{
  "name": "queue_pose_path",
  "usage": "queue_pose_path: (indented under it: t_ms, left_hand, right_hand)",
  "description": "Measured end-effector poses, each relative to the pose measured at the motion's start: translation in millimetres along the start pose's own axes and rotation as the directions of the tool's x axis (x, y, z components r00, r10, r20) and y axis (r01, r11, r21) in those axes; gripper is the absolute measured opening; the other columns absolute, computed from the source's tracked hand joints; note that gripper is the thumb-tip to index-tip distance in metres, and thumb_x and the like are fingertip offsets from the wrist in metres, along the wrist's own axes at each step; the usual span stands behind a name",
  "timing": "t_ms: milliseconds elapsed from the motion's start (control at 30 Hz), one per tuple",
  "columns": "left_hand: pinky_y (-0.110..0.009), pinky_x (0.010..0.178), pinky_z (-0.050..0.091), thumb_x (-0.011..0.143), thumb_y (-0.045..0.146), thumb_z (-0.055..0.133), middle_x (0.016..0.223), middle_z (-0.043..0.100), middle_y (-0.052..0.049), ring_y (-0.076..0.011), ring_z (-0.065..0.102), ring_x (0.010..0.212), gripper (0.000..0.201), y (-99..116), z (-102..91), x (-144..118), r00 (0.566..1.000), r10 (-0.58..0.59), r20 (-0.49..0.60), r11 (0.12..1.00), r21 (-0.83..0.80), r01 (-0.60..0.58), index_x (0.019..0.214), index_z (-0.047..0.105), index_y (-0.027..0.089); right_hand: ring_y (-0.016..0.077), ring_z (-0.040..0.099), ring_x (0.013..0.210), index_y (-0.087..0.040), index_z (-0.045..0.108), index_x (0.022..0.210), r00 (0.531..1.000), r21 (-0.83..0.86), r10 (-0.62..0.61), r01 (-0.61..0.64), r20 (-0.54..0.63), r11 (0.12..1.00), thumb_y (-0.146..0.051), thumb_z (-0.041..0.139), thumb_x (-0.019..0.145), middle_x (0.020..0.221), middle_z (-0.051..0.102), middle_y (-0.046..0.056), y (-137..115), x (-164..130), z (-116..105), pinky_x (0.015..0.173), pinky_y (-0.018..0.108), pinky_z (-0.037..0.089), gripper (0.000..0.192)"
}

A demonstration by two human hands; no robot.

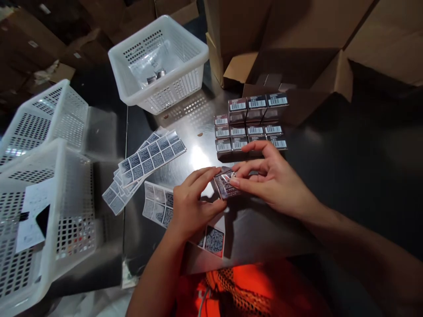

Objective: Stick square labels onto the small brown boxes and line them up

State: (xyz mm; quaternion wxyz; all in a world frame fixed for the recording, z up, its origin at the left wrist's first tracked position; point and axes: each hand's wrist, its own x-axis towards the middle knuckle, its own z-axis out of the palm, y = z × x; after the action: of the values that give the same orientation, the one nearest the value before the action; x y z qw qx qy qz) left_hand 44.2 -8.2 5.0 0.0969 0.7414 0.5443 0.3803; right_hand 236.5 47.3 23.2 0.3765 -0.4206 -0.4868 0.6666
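My left hand (194,200) holds a small dark box (225,186) in shiny clear film between thumb and fingers, its printed face up. At the box's right edge, my right hand (271,178) has thumb and fingertips pinched together. A tiny pale bit shows there, too small to name. Under my left forearm and hand lies a sheet of black-and-white printed labels (214,241), partly covered. More label sheets (152,158) are fanned out to the left. Beyond my right hand, several similar small boxes (238,132) stand in rows, barcode ends up.
A white perforated basket (161,94) with clear bags inside stands at the back. Two more white baskets (62,145) are at the left, one holding papers. An open cardboard carton (297,66) sits behind the box rows. The metal table (251,237) ends near my body.
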Motion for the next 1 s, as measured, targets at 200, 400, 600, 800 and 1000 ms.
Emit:
queue_pose_path:
  t_ms: [200, 400, 600, 800, 1000]
  left_hand:
    - [-0.023, 0.085, 0.058, 0.071, 0.016, 0.079, 0.114, 0.074, -0.004, -0.0162, 0.072, 0.1, 0.051, -0.9, 0.8, -1.1, 1.0, 0.01, 0.003, 1.0, 0.021, -0.01, 0.12, 0.068, 0.02]
    - [-0.022, 0.084, 0.059, 0.074, 0.019, 0.078, 0.116, 0.074, -0.006, -0.0173, 0.072, 0.103, 0.049, 2.9, 1.1, -3.0, 0.997, 0.072, 0.011, 0.996, 0.045, -0.073, 0.122, 0.067, 0.019]
    - [-0.028, 0.086, 0.059, 0.074, 0.023, 0.079, 0.111, 0.076, -0.004, -0.0197, 0.073, 0.097, 0.047, -7.7, 0.3, 1.2, 0.993, -0.035, -0.108, 0.992, 0.114, 0.047, 0.119, 0.069, 0.021]
    - [-0.029, 0.068, 0.054, 0.072, 0.034, 0.081, 0.107, 0.076, -0.004, -0.0191, 0.071, 0.081, 0.051, -25.7, -6.6, 6.2, 0.867, -0.242, -0.437, 0.902, 0.229, 0.367, 0.12, 0.07, 0.02]
    - [-0.036, 0.085, 0.054, 0.072, 0.035, 0.081, 0.113, 0.076, -0.006, -0.0263, 0.072, 0.098, 0.051, -21.9, -9.6, 9.0, 0.851, -0.387, -0.355, 0.848, 0.226, 0.48, 0.12, 0.07, 0.022]
  right_hand:
    - [0.0252, 0.074, 0.09, -0.026, 0.043, 0.112, 0.998, -0.028, -0.036, 0.035, -0.049, 0.999, -0.028, 0.088, 0.068, 0.071, 0.066, -0.005, 3.2, -4.8, 5.3, 0.067, 0.03, 0.064, 0.063]
    - [0.0233, 0.073, 0.086, -0.028, 0.047, 0.113, 0.975, -0.211, -0.158, 0.123, -0.159, 0.97, -0.03, 0.092, 0.063, 0.069, 0.054, -0.009, 11.8, -1.8, 0.6, 0.072, 0.032, 0.064, 0.067]
    - [0.0145, 0.066, 0.07, -0.025, 0.05, 0.108, 0.955, -0.222, -0.242, 0.202, -0.171, 0.954, -0.041, 0.085, 0.073, 0.088, 0.054, -0.004, 21.4, 9.4, -1.5, 0.058, 0.026, 0.058, 0.052]
    - [0.0179, 0.068, 0.09, -0.022, 0.062, 0.108, 0.903, -0.328, -0.335, 0.414, 0.27, 0.849, -0.032, 0.088, 0.075, 0.105, 0.066, 0.003, 41.0, -11.4, 26.8, 0.076, 0.028, 0.062, 0.043]
    - [0.016, 0.071, 0.078, -0.017, 0.073, 0.114, 0.767, -0.404, -0.48, 0.636, 0.426, 0.657, -0.013, 0.068, 0.092, 0.091, 0.075, 0.005, 53.8, -10.5, 30.2, 0.075, 0.026, 0.059, 0.023]
